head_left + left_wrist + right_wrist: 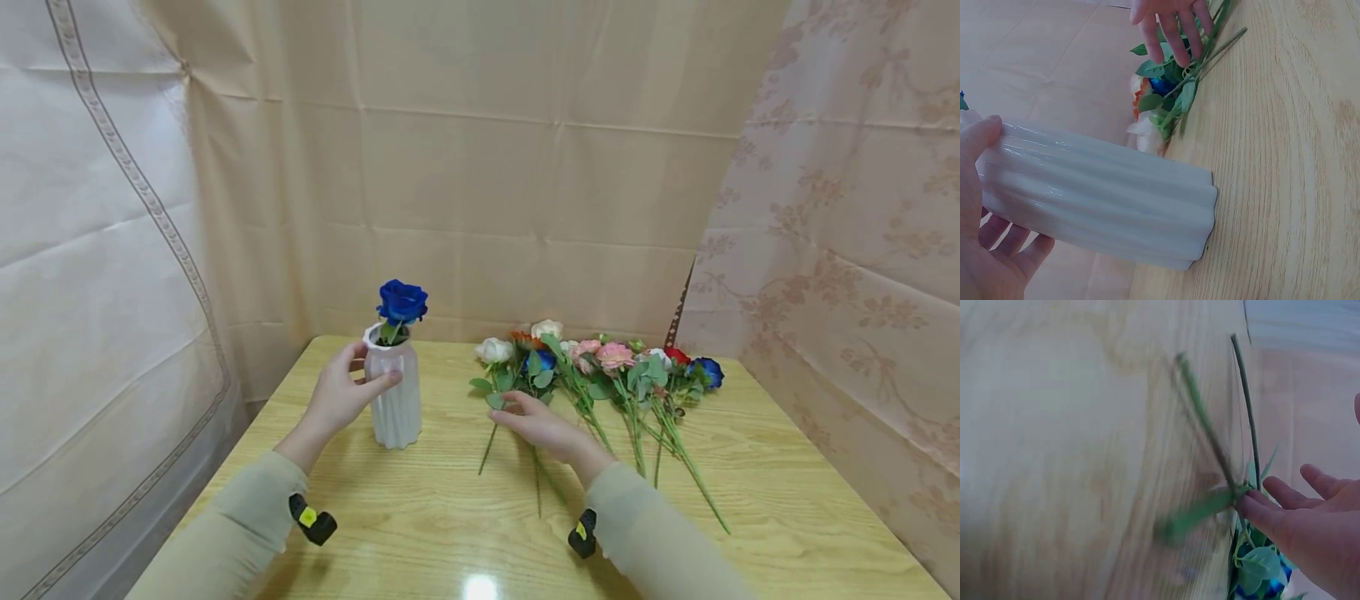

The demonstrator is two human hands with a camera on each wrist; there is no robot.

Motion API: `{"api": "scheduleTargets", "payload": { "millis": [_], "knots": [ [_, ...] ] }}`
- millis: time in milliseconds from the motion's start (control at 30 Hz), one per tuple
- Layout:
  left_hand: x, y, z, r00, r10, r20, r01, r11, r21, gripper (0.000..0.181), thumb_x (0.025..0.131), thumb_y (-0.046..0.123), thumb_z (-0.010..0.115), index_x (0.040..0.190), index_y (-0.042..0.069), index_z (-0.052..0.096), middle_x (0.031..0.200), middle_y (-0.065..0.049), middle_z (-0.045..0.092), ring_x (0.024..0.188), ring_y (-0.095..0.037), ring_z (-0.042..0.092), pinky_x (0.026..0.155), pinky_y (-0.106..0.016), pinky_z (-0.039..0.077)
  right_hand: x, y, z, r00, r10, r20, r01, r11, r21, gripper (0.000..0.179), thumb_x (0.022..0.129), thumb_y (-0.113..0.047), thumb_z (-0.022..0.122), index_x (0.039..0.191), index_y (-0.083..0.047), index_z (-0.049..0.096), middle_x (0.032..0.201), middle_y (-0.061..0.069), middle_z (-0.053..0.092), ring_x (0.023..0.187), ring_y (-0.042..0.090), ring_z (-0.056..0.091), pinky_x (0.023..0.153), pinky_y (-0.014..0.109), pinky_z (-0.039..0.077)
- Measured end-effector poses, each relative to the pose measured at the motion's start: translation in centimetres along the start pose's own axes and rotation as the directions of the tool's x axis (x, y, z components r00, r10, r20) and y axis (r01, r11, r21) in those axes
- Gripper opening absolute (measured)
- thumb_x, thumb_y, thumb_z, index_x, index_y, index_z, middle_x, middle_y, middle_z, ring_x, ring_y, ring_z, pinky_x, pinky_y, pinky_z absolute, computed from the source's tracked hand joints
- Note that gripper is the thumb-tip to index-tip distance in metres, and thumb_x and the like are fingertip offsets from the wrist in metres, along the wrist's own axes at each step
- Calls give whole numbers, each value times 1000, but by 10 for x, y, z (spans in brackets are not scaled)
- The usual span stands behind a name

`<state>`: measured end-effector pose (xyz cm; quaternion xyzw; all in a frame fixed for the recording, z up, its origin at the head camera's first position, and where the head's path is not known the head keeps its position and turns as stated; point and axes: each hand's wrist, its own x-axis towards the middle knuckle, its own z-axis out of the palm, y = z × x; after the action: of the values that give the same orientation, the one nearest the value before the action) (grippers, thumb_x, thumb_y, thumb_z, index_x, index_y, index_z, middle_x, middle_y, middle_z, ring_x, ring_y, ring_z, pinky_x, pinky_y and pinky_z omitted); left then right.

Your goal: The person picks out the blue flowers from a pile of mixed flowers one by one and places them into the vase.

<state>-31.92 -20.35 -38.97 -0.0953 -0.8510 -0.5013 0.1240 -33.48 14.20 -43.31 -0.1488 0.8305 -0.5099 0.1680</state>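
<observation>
My left hand [347, 392] holds a white fluted vase [397, 408] near its top, the thumb on one side and the fingers round the other, as the left wrist view also shows. The vase stands upright on the table, with a blue rose [402, 302] in its mouth. My right hand [542, 425] is over the stems at the left of the flower pile, its fingers apart and loosely bent. Beside its fingers in the right wrist view are green stems [1246, 406] and leaves [1260, 562]; whether the fingertips touch a stem is unclear. The nearest blooms are a white flower [494, 350] and a blue rose [540, 361].
Farther right on the wooden table [450, 533] lie pink flowers [615, 357], a red flower [677, 356] and another blue rose [707, 372], their long stems pointing toward me. A beige curtain [525, 192] hangs behind, with patterned cloth [847, 275] along the right.
</observation>
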Motion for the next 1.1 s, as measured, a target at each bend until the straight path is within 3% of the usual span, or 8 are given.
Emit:
{"api": "scheduleTargets", "payload": {
  "millis": [267, 733, 900, 1100],
  "knots": [
    [-1, 0, 1, 1000, -4, 0, 4, 1000, 6, 88, 83, 62, 76, 151, 16, 43, 141, -11, 51, 129, -37, 51, 98, -58, 51, 1, -8, 13, 997, -42, 60, 42, 999, 6, 79, 99, -51, 63, 157, -6, 34, 155, 24, 38, 142, 44, 35, 110, 65, 33],
    [0, -1, 1, 1000, -13, -7, 13, 1000, 13, 89, 83, 63, 76, 151, 16, 42, 143, -10, 50, 130, -37, 50, 98, -58, 51, -10, 3, -16, 998, 34, -49, -35, 999, -19, 74, 103, -47, 58, 157, -4, 33, 153, 24, 40, 140, 43, 40, 109, 63, 37],
    [0, -1, 0, 1000, -17, -6, 17, 1000, 15, 89, 84, 63, 75, 151, 15, 42, 143, -11, 50, 130, -37, 50, 99, -58, 50, -11, 5, -15, 999, 45, -6, -45, 998, -38, 76, 101, -50, 59, 157, -6, 34, 154, 20, 41, 140, 43, 39, 108, 63, 37],
    [0, -1, 0, 1000, -11, -2, 11, 1000, 12, 88, 84, 62, 76, 150, 15, 42, 143, -11, 50, 130, -37, 50, 99, -58, 50, -6, -2, 0, 998, 11, 66, -9, 999, -34, 75, 100, -51, 60, 156, -6, 36, 152, 21, 44, 139, 43, 41, 108, 64, 37]
  ]
}}
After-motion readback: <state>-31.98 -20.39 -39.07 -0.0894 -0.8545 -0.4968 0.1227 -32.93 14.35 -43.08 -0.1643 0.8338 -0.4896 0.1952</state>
